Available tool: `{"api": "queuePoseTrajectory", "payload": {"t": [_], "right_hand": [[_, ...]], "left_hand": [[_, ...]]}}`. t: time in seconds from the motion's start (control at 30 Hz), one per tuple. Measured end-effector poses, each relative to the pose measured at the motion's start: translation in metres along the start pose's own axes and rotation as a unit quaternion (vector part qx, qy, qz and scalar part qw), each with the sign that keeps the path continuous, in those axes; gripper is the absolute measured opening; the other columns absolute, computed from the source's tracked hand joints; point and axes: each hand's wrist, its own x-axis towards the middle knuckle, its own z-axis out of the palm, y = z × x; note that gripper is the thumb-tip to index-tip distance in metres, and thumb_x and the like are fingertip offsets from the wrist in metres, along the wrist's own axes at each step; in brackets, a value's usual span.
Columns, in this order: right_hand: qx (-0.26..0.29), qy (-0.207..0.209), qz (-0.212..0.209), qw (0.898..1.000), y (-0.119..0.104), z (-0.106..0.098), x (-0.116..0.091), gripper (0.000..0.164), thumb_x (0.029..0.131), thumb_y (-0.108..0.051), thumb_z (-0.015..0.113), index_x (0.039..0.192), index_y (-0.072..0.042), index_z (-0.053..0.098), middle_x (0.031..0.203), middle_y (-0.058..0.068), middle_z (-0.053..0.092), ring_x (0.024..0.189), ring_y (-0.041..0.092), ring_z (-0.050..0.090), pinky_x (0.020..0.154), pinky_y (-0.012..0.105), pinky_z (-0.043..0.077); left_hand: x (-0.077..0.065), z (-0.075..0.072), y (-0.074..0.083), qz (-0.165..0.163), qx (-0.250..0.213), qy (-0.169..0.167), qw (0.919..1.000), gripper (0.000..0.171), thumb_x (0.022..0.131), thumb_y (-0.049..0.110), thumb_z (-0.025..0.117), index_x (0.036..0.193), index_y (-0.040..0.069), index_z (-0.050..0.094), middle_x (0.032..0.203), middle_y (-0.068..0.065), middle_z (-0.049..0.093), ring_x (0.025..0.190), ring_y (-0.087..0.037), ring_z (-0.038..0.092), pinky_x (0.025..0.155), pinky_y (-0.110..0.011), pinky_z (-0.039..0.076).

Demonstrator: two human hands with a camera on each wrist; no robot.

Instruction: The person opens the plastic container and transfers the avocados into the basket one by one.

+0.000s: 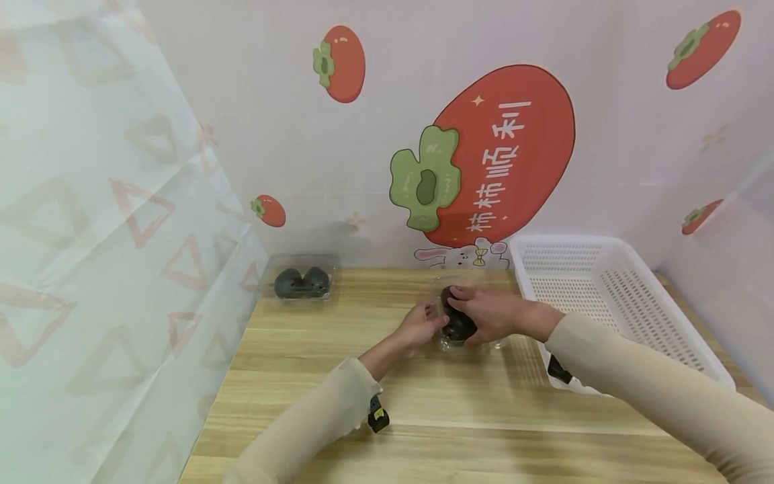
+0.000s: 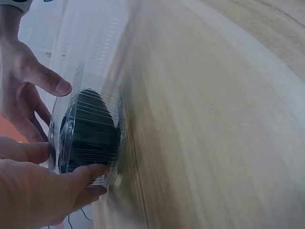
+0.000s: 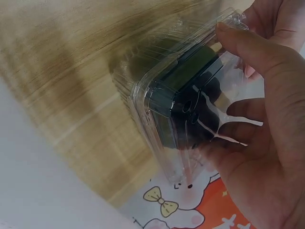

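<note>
A clear plastic clamshell box [image 3: 138, 95] with ribbed sides holds a dark two-lobed item [image 1: 459, 327], black and dark green with small round holes; its kind is unclear. My left hand [image 1: 420, 325] grips one end of the box, thumb and fingers on opposite faces in the left wrist view. Across the lid side, my right hand [image 1: 492, 313] spans the box with bent fingers, its thumb [image 3: 233, 38] on the rim. The box stands tilted to the wooden table [image 1: 338, 336] in the left wrist view. Fingers hide part of it.
A similar clear box [image 1: 333, 269] with a dark two-lobed item [image 1: 302, 284] lies at the back left of the table. To the right stands a white perforated basket [image 1: 525, 269]. Behind rises a pale wall covering [image 1: 387, 67] printed with red persimmons.
</note>
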Motion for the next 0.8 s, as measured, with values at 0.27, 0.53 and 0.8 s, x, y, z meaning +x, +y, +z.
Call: {"api": "queuePoseTrajectory", "payload": {"t": [0.27, 0.53, 0.8], "right_hand": [[0.008, -0.004, -0.008, 1.000, -0.008, 0.001, 0.007, 0.093, 0.086, -0.040, 0.089, 0.153, 0.011, 0.048, 0.163, 0.034, 0.038, 0.150, 0.049, 0.039, 0.118, 0.058, 0.040], [0.045, 0.003, -0.007, 0.999, -0.006, 0.000, 0.009, 0.093, 0.088, -0.041, 0.087, 0.153, 0.012, 0.046, 0.163, 0.032, 0.038, 0.149, 0.047, 0.041, 0.117, 0.056, 0.042], [0.077, 0.065, 0.070, 0.992, 0.002, -0.006, 0.004, 0.095, 0.090, -0.044, 0.085, 0.153, 0.014, 0.044, 0.157, 0.035, 0.044, 0.142, 0.049, 0.048, 0.112, 0.057, 0.047]], "left_hand": [[-0.009, -0.008, -0.003, 0.003, 0.007, 0.014, 0.9999, 0.071, 0.106, 0.013, 0.064, 0.162, -0.010, 0.026, 0.165, -0.032, 0.032, 0.149, -0.047, 0.040, 0.114, -0.054, 0.046], [-0.007, -0.023, 0.006, 0.026, 0.075, 0.006, 0.9968, 0.065, 0.108, 0.022, 0.060, 0.161, -0.003, 0.032, 0.162, -0.026, 0.041, 0.151, -0.041, 0.039, 0.123, -0.057, 0.033], [0.023, -0.048, 0.031, 0.056, 0.196, 0.055, 0.9774, 0.064, 0.109, 0.026, 0.056, 0.161, -0.005, 0.034, 0.162, -0.027, 0.042, 0.151, -0.042, 0.041, 0.123, -0.053, 0.035]]}}
